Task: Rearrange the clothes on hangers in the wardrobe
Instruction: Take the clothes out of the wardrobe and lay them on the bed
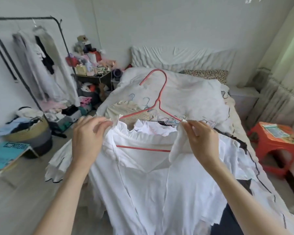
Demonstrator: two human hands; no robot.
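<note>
White shirt (143,175) is hanging in front over the bed's (202,99) near edge, pink hanger (158,106) half inside its neck. Left hand (87,138) fingers are pinching the left shoulder fabric, right hand (200,138) fingers pinching the right shoulder (probably seating both on the hanger arms). Clothes rack (24,19) is waiting at far left.

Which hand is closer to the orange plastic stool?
The right hand. It pinches the white cotton shirt at the pink wire hanger's right end, on the side of the orange plastic stool. The left hand holds the shirt's other shoulder, farther away.
</note>
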